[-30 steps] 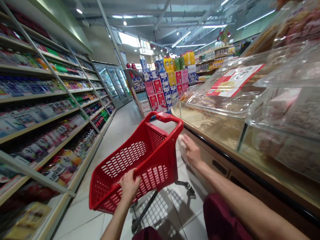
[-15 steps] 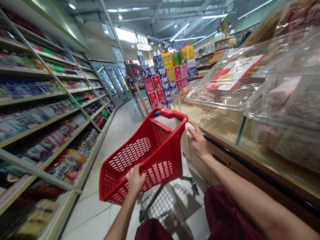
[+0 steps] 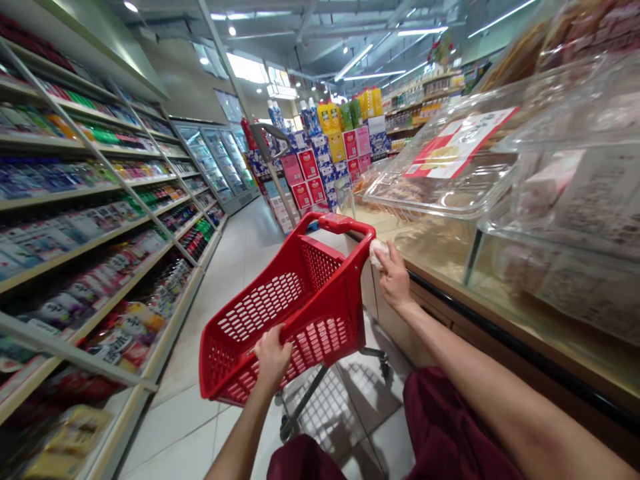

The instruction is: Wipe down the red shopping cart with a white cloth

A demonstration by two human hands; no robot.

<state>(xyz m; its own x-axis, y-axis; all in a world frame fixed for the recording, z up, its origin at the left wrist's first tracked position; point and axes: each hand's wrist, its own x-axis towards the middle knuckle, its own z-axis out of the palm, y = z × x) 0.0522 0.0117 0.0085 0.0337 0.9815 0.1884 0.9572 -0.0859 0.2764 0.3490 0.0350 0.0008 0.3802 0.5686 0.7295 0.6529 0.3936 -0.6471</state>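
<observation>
A red plastic shopping cart (image 3: 320,293) with slotted sides stands in front of me, turned so its handle end points up and right. My left hand (image 3: 273,357) is closed over the near side rim of the basket. In my right hand (image 3: 395,277) is a crumpled white cloth (image 3: 379,254), pressed against the corner of the cart's handle frame. Fingers partly cover the cloth. No goods show inside the basket.
Shelves of bottles and packets (image 3: 95,220) line the left. On the right stands a glass-sided display counter (image 3: 440,253) with clear plastic food boxes (image 3: 445,180). Ahead are stacked drink cartons (image 3: 310,180), a grey-handled pole (image 3: 275,173) and glass-door fridges (image 3: 215,160).
My right hand has shifted very slightly with the cloth, still at the handle corner. My left hand keeps its hold on the rim. The surroundings have moved a little leftward in view.
</observation>
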